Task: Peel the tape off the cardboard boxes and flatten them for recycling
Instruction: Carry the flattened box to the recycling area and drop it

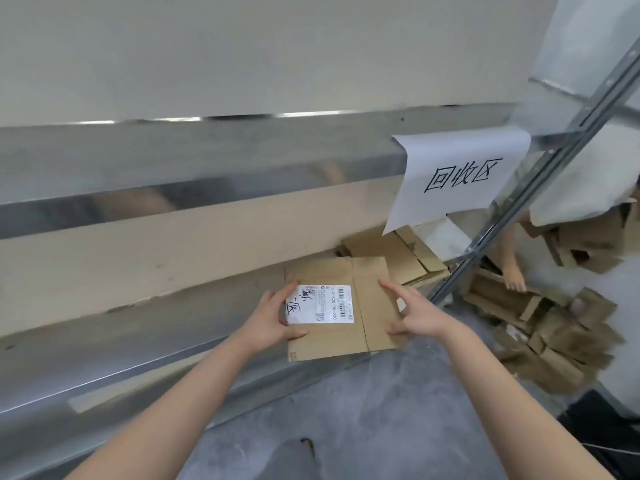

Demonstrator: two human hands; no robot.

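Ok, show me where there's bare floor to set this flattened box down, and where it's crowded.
Bare: the grey floor under your arms, between the metal wall base on the left and the metal post on the right. Crowded: the corner under the paper sign, where the cardboard pile lies, just beyond the flattened box your left hand and right hand hold.

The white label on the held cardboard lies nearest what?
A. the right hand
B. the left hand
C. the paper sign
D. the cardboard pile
B: the label sits on the left part of the cardboard, beside the left hand; the right hand holds the opposite edge.
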